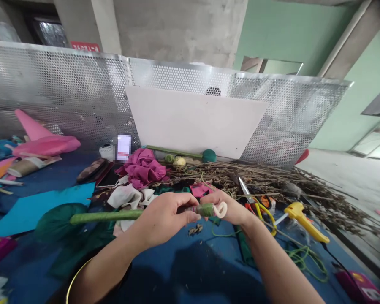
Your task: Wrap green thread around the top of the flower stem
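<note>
A green wrapped stem (103, 216) lies almost level across the front, with a dark green fabric piece (58, 221) at its left end. My left hand (166, 215) is closed round the stem near its right end. Beyond the fingers, the stem shows a thread-wound part and a green band (205, 210), tipped by a curled cream piece (221, 210). Behind that end is my right hand (226, 205), its fingers bent and mostly hidden; what they hold cannot be made out.
Yellow-handled scissors (264, 213) and a yellow glue gun (307, 221) lie right, near green string (308, 259). Dried stems (272, 177) and magenta cloth (145, 166) lie behind my hands. A blue sheet (41, 204) is left. A white board (196, 120) leans on perforated metal.
</note>
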`<state>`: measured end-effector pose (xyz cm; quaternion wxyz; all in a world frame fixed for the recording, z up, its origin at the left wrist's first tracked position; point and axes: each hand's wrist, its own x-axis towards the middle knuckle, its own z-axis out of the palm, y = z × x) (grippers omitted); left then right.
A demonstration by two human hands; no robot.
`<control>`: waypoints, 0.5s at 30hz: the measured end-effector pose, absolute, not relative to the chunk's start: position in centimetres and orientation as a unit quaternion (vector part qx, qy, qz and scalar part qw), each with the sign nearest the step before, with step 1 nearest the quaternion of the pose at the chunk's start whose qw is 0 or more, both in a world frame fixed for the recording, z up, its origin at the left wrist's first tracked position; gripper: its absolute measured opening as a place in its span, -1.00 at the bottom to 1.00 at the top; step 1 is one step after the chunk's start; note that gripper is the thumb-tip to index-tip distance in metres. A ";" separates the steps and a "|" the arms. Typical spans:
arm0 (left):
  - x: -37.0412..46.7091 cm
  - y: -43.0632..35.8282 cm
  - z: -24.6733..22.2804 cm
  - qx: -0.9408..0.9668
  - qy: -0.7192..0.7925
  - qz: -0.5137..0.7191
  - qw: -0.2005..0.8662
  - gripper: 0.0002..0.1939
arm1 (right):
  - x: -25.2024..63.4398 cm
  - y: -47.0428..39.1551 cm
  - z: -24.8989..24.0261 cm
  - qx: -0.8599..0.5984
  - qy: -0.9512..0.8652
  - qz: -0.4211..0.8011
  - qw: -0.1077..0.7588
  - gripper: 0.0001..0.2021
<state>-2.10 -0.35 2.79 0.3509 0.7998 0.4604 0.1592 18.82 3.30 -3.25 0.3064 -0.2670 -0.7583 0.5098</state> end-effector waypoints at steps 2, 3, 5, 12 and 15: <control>-2.0 -1.0 2.2 0.816 0.469 0.153 0.300 -0.84 | 19.1 3.1 -2.7 -0.276 -0.788 0.488 0.256 -0.66; -2.0 -1.4 1.9 0.825 0.465 0.153 0.282 -0.84 | 19.2 2.9 -2.5 -0.282 -0.802 0.472 0.234 -0.67; -1.9 -1.9 0.9 0.840 0.450 0.162 0.255 -0.87 | 19.5 2.5 -2.1 -0.298 -0.828 0.433 0.196 -0.72; -1.6 -3.0 -4.4 0.898 0.361 0.187 0.169 -0.83 | 19.3 0.3 0.1 -0.365 -0.900 0.226 0.078 -0.77; -1.4 -3.1 -5.3 0.908 0.347 0.186 0.143 -0.84 | 19.0 -0.8 1.2 -0.391 -0.915 0.098 -0.002 -0.74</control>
